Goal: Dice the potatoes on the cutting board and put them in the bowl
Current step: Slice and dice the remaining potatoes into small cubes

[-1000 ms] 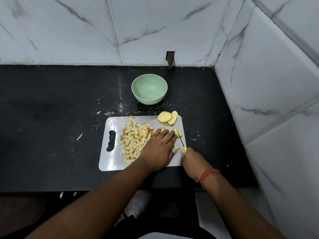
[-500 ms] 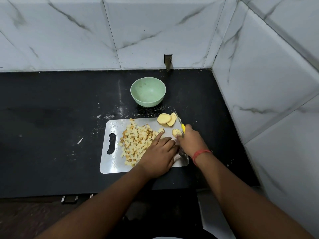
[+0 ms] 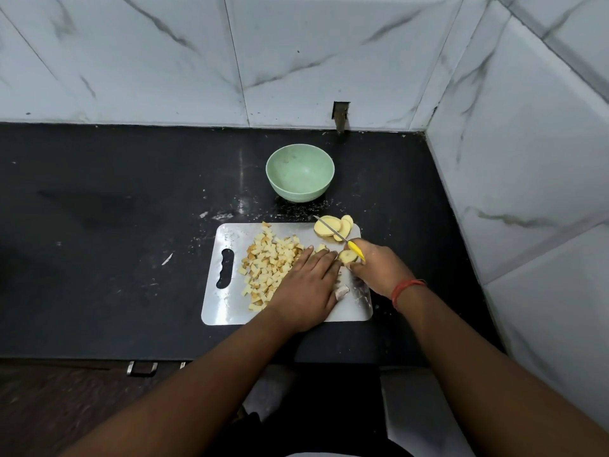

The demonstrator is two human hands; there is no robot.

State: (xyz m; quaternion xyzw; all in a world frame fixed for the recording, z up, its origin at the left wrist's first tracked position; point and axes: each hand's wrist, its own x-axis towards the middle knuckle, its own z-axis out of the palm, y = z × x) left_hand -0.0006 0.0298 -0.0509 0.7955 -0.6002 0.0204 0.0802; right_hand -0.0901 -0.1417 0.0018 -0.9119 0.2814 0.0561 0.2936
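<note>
A steel cutting board (image 3: 227, 301) lies on the black counter. A pile of diced potato (image 3: 268, 267) covers its left middle. Several potato slices (image 3: 333, 227) sit at its far right corner. My left hand (image 3: 308, 285) rests flat on the board with straight fingers, beside the dice. My right hand (image 3: 377, 267) grips a yellow-handled knife (image 3: 341, 239) whose blade points up-left over the slices. A small potato piece (image 3: 347, 257) sits between my two hands at my right fingertips. The green bowl (image 3: 300, 173) stands empty behind the board.
Marble-tiled walls close the back and the right side (image 3: 527, 159). The black counter (image 3: 99, 225) stretches left of the board, with white crumbs scattered near the bowl. The counter's front edge runs below the board, with drawer handles (image 3: 142, 367) under it.
My right hand has moved from the board's near right edge up toward the slices, swinging the knife blade to point up-left. My left hand has stayed on the board.
</note>
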